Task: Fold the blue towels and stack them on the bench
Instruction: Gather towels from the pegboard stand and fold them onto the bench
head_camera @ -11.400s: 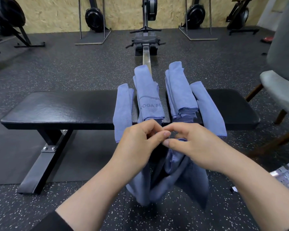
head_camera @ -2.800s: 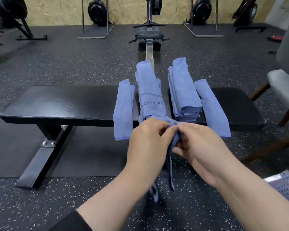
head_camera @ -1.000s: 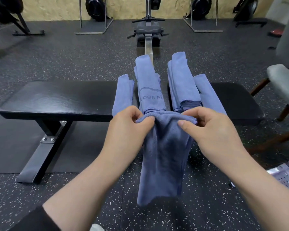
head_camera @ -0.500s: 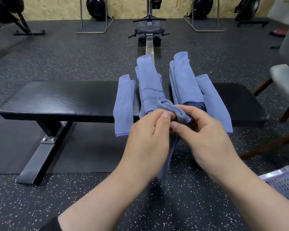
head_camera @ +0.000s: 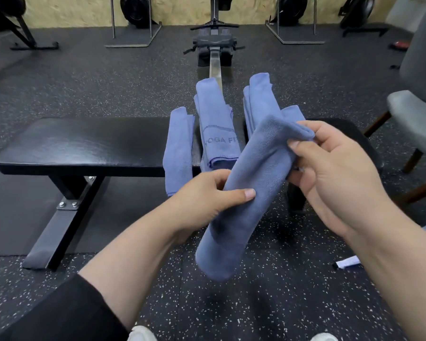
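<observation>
I hold a blue towel point(head_camera: 244, 200), folded into a long narrow strip, slanted in the air in front of the black bench point(head_camera: 84, 143). My right hand point(head_camera: 330, 173) pinches its upper end. My left hand point(head_camera: 207, 195) grips its middle, thumb on top. The lower end hangs free above the floor. Several folded blue towels lie draped across the bench: a narrow one point(head_camera: 178, 148) at the left, one printed with "YOGA FIT" point(head_camera: 217, 124) beside it, and a stack point(head_camera: 261, 99) to the right, partly hidden by the held towel.
A grey chair point(head_camera: 413, 114) with wooden legs stands at the right. A rowing machine point(head_camera: 215, 45) lies behind the bench, with more gym machines along the far wall. A white paper scrap point(head_camera: 347, 263) lies on the speckled rubber floor. My shoes show at the bottom edge.
My hands have moved apart. The right has lifted the towel's end up and right, the left has slid down to its middle, and the bunched towel now stretches out as a slanted strip.
</observation>
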